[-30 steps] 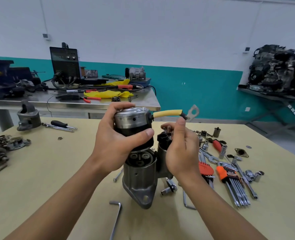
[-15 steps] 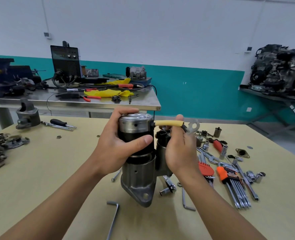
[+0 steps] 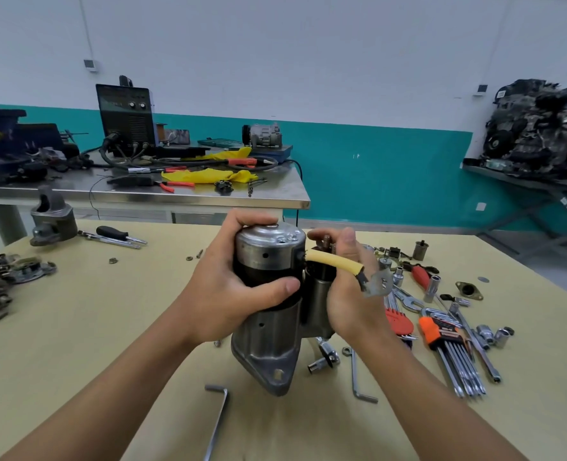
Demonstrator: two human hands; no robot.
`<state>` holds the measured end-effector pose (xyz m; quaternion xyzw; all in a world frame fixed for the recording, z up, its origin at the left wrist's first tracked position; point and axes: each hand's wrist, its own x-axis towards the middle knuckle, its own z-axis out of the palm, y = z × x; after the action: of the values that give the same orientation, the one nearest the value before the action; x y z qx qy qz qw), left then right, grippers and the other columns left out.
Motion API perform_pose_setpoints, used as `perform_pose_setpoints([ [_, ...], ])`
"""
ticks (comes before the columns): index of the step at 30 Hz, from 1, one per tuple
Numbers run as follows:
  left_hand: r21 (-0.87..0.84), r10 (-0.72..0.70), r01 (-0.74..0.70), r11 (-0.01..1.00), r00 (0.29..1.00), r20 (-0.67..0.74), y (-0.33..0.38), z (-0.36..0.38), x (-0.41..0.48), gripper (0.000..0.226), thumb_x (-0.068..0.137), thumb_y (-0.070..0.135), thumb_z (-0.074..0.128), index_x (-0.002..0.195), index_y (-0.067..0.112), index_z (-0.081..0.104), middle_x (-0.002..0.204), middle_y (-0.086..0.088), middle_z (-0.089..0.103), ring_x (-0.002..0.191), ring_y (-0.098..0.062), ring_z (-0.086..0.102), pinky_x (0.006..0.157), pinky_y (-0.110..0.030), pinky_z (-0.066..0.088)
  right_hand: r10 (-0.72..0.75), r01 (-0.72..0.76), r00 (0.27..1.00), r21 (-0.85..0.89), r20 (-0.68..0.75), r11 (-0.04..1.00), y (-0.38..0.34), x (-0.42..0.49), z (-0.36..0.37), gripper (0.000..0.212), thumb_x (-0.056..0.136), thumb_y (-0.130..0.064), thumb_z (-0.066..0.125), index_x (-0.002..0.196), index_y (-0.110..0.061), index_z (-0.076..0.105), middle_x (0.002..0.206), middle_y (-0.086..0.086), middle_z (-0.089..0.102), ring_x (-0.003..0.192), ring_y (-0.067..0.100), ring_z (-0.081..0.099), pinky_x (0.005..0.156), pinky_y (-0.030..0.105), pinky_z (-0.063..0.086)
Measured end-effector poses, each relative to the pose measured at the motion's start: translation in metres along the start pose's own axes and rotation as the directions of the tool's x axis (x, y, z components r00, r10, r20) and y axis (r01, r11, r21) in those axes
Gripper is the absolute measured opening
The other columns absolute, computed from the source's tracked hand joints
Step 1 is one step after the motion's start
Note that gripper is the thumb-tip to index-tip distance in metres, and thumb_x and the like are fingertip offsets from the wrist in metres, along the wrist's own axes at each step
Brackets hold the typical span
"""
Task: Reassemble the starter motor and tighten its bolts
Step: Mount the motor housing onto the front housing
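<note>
Head view: the starter motor (image 3: 265, 334) stands upright in the middle of the tan counter (image 3: 76, 327), its shiny round cap up and its mounting flange down. Whether the flange touches the counter or hangs just above it cannot be told.

The left hand (image 3: 222, 294) grips the motor's dark body from the left, fingers over the cap's far edge and thumb pressed across the near side. The right hand (image 3: 352, 304) is curled round the smaller cylinder on the motor's right side. A yellow-sleeved wire (image 3: 333, 262) comes out of the body, crosses the right hand's fingers and ends in a flat metal lug (image 3: 380, 282) just beyond them.

Just right of the hands lie a red hex key set (image 3: 398, 322), an orange hex key set (image 3: 441, 337), loose sockets (image 3: 322, 359) and a wrench. One bent hex key (image 3: 217, 417) lies between the forearms. A screwdriver (image 3: 116, 232) lies far left. Behind is a steel counter (image 3: 142, 194) carrying a welder (image 3: 126, 118).
</note>
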<state>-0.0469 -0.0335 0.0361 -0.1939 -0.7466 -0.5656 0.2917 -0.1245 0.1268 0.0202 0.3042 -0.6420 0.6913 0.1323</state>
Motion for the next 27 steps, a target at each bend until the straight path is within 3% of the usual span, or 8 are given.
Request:
perform_pose_setpoints([
  [4, 0.016, 0.022, -0.022, 1.000, 0.999, -0.031, 0.000, 0.003, -0.006, 0.065, 0.066, 0.028, 0.087, 0.120, 0.039, 0.051, 0.115, 0.007, 0.066, 0.105, -0.021, 0.067, 0.086, -0.029, 0.055, -0.092, 0.081, 0.988, -0.097, -0.123, 0.992, 0.004, -0.005, 0.006, 0.047, 0.099, -0.053, 0.022, 0.087, -0.039, 0.065, 0.084, -0.009, 0.072, 0.089, 0.007, 0.068, 0.076, 0.021, 0.052],
  [7, 0.027, 0.007, -0.005, 1.000, 0.998, -0.056, 0.001, 0.005, -0.009, 0.067, 0.064, 0.031, 0.088, 0.120, 0.041, 0.052, 0.116, 0.006, 0.066, 0.106, -0.023, 0.066, 0.088, -0.038, 0.057, -0.108, 0.089, 0.983, -0.127, -0.150, 0.988, 0.002, -0.006, 0.008, 0.047, 0.100, -0.051, 0.023, 0.081, -0.040, 0.064, 0.083, -0.009, 0.070, 0.083, 0.003, 0.066, 0.071, 0.017, 0.050],
  [10, 0.027, -0.031, 0.034, 0.999, 0.994, -0.103, 0.001, 0.008, -0.009, 0.070, 0.059, 0.037, 0.090, 0.117, 0.044, 0.053, 0.114, 0.010, 0.068, 0.106, -0.019, 0.068, 0.087, -0.035, 0.057, -0.110, 0.095, 0.985, -0.121, -0.130, 0.988, -0.004, -0.009, 0.009, 0.053, 0.096, -0.064, 0.023, 0.076, -0.036, 0.064, 0.080, 0.002, 0.068, 0.076, 0.010, 0.066, 0.070, 0.031, 0.053],
  [15, -0.050, -0.088, 0.087, 0.995, 0.996, -0.024, 0.004, 0.001, -0.005, 0.070, 0.056, 0.031, 0.092, 0.115, 0.043, 0.056, 0.114, 0.006, 0.070, 0.104, -0.019, 0.069, 0.085, -0.032, 0.057, -0.101, 0.101, 0.994, -0.011, -0.048, 0.995, -0.014, -0.010, 0.006, 0.090, 0.083, -0.085, 0.033, 0.084, -0.001, 0.065, 0.080, 0.034, 0.061, 0.080, 0.049, 0.060, 0.067, 0.057, 0.049],
  [17, -0.059, -0.090, 0.090, 0.994, 0.996, 0.001, 0.005, -0.001, -0.004, 0.070, 0.058, 0.029, 0.090, 0.117, 0.037, 0.054, 0.113, 0.007, 0.070, 0.104, -0.017, 0.069, 0.084, -0.029, 0.055, -0.090, 0.090, 0.996, -0.004, -0.030, 0.996, -0.015, -0.007, 0.005, 0.089, 0.091, -0.075, 0.035, 0.084, 0.009, 0.064, 0.080, 0.038, 0.060, 0.080, 0.051, 0.058, 0.067, 0.053, 0.048],
  [19, -0.060, -0.104, 0.105, 0.993, 0.994, 0.009, 0.005, -0.001, -0.001, 0.072, 0.058, 0.030, 0.089, 0.120, 0.032, 0.052, 0.112, 0.008, 0.070, 0.104, -0.016, 0.068, 0.084, -0.029, 0.055, -0.080, 0.078, 0.996, -0.037, -0.040, 0.996, -0.014, -0.005, 0.004, 0.079, 0.095, -0.061, 0.033, 0.081, 0.010, 0.064, 0.076, 0.032, 0.061, 0.075, 0.041, 0.059, 0.064, 0.043, 0.047],
  [22, -0.098, -0.138, 0.140, 0.985, 0.990, 0.027, 0.003, 0.001, 0.001, 0.077, 0.059, 0.040, 0.091, 0.123, 0.029, 0.050, 0.112, 0.009, 0.068, 0.105, -0.015, 0.067, 0.084, -0.029, 0.054, -0.049, 0.047, 0.998, -0.052, -0.038, 0.998, -0.011, -0.004, 0.003, 0.079, 0.091, -0.063, 0.029, 0.084, 0.005, 0.068, 0.076, 0.026, 0.064, 0.073, 0.030, 0.061, 0.065, 0.031, 0.048],
  [27, -0.210, -0.219, 0.231, 0.950, 0.973, 0.078, 0.005, -0.001, -0.005, 0.070, 0.074, 0.074, 0.069, 0.133, 0.039, 0.051, 0.129, 0.001, 0.062, 0.119, -0.021, 0.062, 0.093, -0.031, 0.052, 0.031, -0.031, 0.996, -0.006, -0.085, 0.999, -0.011, -0.006, 0.003, 0.074, 0.094, -0.059, 0.028, 0.093, 0.002, 0.071, 0.090, 0.038, 0.062, 0.091, 0.048, 0.060, 0.083, 0.056, 0.049],
])
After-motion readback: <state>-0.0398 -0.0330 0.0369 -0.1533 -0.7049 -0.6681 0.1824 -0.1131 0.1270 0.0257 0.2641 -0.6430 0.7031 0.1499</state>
